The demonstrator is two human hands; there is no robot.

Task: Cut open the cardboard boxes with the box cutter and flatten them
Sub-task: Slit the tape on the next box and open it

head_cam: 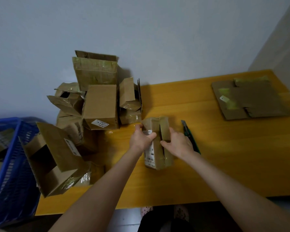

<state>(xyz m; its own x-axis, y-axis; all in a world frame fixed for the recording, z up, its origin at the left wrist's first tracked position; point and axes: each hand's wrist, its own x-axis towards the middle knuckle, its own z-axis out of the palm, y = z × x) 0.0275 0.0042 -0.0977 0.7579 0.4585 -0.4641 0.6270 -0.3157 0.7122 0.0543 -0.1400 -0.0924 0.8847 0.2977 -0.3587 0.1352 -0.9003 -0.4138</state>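
Gripping small box [157, 148] on table [224, 156]: left hand [141, 138] fingers curled round its left side, thumb across label; right hand [177, 143] fingers hooked on cut flap. Box cutter [188, 133] flat just right of right fingers. Box pile [99, 106] beyond left fingers; flattened cardboard [251, 99] well right.

A yellow wooden surface [224, 156] stands against a pale blue-grey wall [141, 30], grey floor [124, 220] below, blue plastic crate [15, 164] alongside.
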